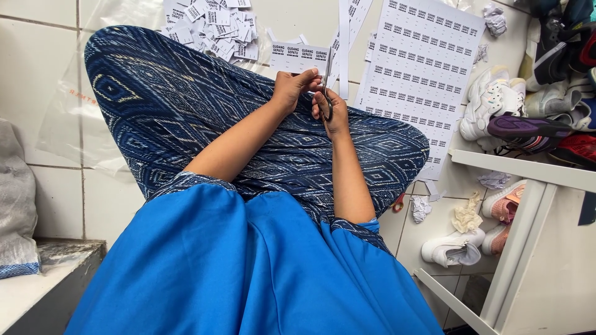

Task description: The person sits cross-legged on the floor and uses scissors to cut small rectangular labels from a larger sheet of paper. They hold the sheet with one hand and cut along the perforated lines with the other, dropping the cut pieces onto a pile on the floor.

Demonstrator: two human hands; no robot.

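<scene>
I sit cross-legged on a tiled floor, in patterned blue trousers. My left hand (293, 87) pinches a white strip of printed labels (297, 57) at its lower edge. My right hand (334, 110) grips dark-handled scissors (326, 84), their blades pointing up into the right end of the strip. Both hands are close together above my knees. A pile of cut single labels (214, 28) lies on the floor beyond my left knee. A large uncut sheet of printed labels (422, 74) lies to the right of my hands.
Narrow cut strips (345, 37) lie behind the hands. Several sneakers (496, 102) crowd the right, some under a white frame (528, 170). Crumpled paper bits (467, 214) dot the tiles. A clear plastic bag (71, 118) lies left, beside a grey sack (15, 198).
</scene>
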